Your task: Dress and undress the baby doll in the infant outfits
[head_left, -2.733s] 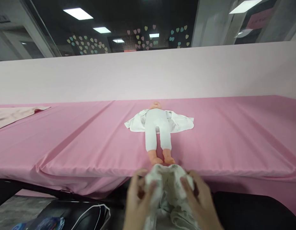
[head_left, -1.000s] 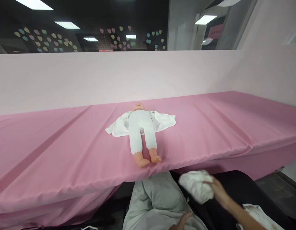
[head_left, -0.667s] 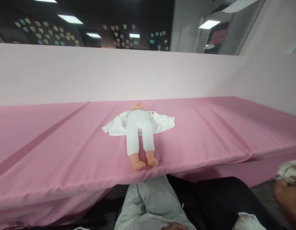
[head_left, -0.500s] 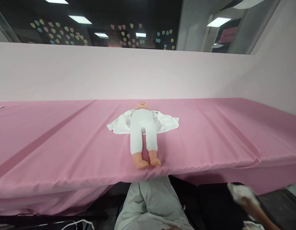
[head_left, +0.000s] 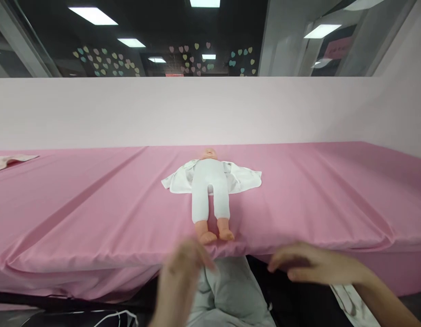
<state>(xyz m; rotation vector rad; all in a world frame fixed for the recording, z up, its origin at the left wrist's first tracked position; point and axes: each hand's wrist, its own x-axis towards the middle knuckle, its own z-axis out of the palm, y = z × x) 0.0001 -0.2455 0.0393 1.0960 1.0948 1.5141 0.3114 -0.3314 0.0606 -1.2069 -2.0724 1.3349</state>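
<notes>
The doll feet (head_left: 226, 232) look smooth plastic, the jacket (head_left: 245, 179) matt cloth.

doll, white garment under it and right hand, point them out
Doll (head_left: 210, 171), head view: middle of its torso.
White garment (head_left: 243, 179), head view: the part spread at picture right.
Right hand (head_left: 318, 262), head view: back of the hand.

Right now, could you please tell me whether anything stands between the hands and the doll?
Nothing visible does. The left hand and right hand hover by the near edge of the pink sheet, and the doll lies with its feet toward that edge.
</notes>
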